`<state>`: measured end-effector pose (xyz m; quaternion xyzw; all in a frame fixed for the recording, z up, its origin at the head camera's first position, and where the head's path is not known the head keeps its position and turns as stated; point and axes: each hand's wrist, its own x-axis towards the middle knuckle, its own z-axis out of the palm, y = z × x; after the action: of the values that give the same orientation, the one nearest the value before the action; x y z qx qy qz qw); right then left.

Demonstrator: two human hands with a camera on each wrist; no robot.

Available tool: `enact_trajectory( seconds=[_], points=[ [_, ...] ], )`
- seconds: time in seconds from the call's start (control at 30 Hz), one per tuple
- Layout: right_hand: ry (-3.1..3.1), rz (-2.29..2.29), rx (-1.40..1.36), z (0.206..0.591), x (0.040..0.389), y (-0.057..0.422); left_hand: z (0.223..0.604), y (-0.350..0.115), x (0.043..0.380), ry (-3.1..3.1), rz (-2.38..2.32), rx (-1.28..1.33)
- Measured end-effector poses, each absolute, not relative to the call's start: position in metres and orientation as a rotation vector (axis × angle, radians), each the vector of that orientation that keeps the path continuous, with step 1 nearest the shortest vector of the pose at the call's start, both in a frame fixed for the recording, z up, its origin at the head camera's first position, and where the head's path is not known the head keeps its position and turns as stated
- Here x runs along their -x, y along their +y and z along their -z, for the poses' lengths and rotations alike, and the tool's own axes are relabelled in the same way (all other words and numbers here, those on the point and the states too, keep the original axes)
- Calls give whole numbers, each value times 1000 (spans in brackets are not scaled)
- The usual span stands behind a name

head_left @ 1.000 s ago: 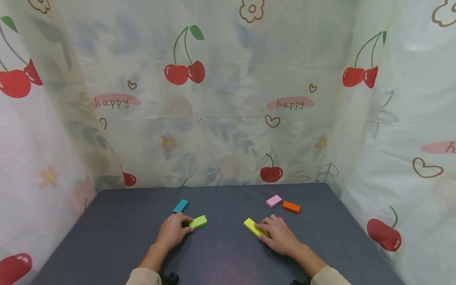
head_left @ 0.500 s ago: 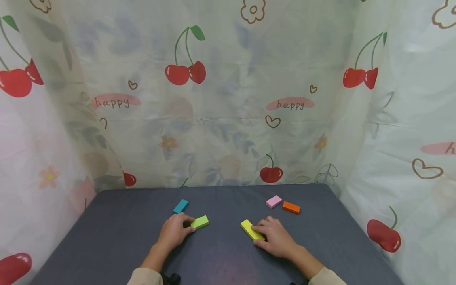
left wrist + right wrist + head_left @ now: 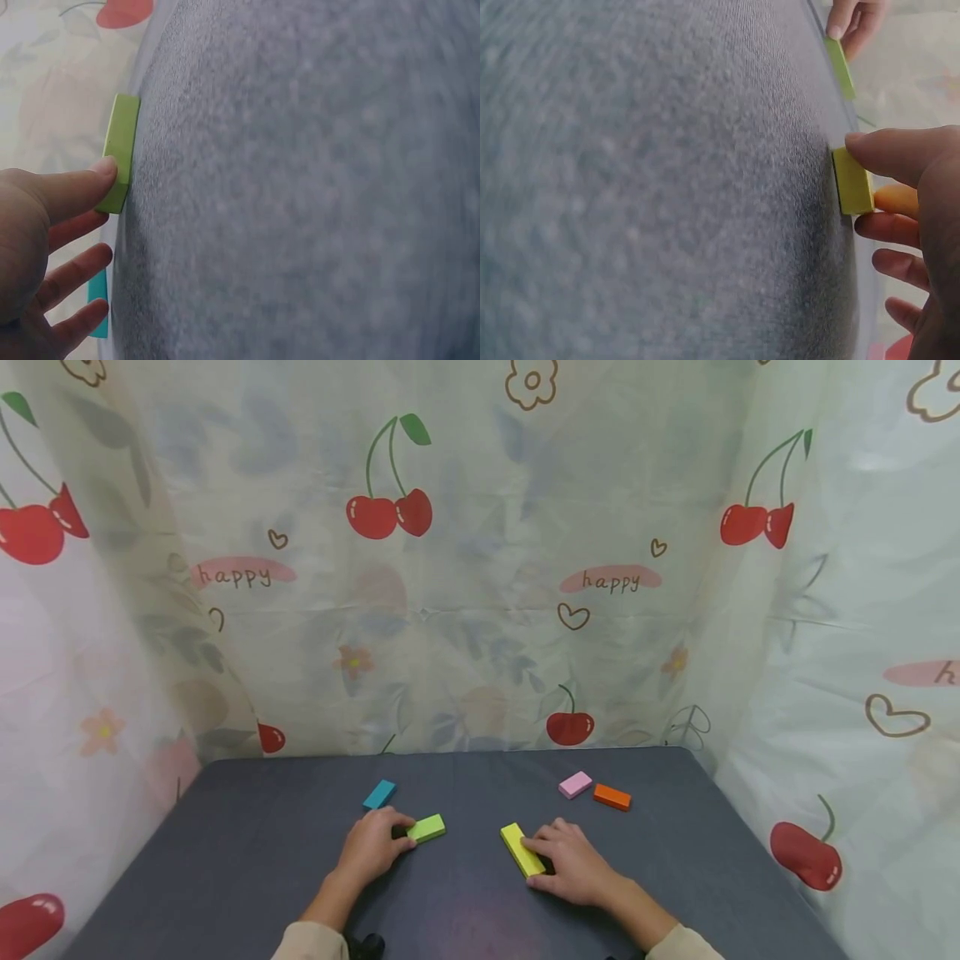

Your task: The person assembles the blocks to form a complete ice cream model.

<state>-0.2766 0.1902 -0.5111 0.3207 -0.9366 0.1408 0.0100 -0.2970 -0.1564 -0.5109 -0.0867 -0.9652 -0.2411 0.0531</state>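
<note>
My left hand [image 3: 371,843] pinches the near end of a lime-green block [image 3: 120,142] between thumb and forefinger, while its other fingers spread loosely. The block lies on the dark table, its long side pointing toward the middle. My right hand [image 3: 573,864] grips a longer yellow block [image 3: 520,850], thumb at its near end and fingertips along its right side. In the right wrist view the yellow block's end face [image 3: 853,181] shows close to the table surface. A gap of bare cloth separates the two blocks.
Just behind the left hand lies a blue block [image 3: 379,794]. Toward the back right, a pink block [image 3: 575,785] sits beside an orange block [image 3: 612,797]. A patterned curtain [image 3: 465,568] hangs behind the dark grey table [image 3: 247,852].
The yellow block has slid left and turned steeper with my right hand. The lime-green block has shifted slightly right with my left hand. The other blocks stay put.
</note>
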Motion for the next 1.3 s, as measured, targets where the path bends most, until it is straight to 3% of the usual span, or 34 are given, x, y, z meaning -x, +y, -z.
enact_trajectory(
  seconds=[1.3],
  points=[
    [-2912,-484,-1059,511,269,163,520,-122,297,-2824,731,416]
  ],
)
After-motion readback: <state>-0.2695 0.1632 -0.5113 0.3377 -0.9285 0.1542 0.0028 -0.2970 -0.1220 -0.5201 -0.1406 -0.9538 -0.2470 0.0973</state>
